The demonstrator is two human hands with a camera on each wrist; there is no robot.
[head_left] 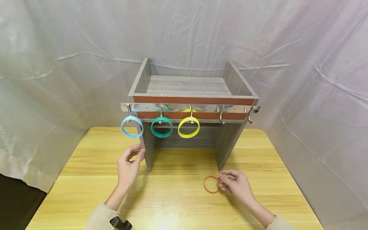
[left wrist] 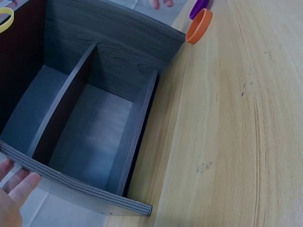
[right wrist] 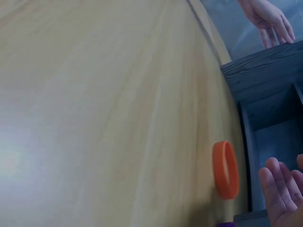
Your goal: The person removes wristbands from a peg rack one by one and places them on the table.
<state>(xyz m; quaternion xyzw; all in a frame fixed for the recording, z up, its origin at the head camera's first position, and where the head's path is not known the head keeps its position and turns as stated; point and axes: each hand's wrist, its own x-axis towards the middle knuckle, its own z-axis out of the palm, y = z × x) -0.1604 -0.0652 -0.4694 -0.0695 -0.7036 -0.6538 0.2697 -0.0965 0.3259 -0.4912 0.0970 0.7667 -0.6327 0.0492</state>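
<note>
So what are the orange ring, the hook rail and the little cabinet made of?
Orange ring: probably silicone or soft plastic, smooth and evenly coloured. Hook rail: apparently polished metal, given its mirror-like shine. Cabinet: grey wood-look board with streaky grain; solid or laminated, I can't tell.

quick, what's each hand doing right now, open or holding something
Left hand: open, touching the shelf's side panel.
Right hand: open, beside the orange ring, not gripping it.
</note>
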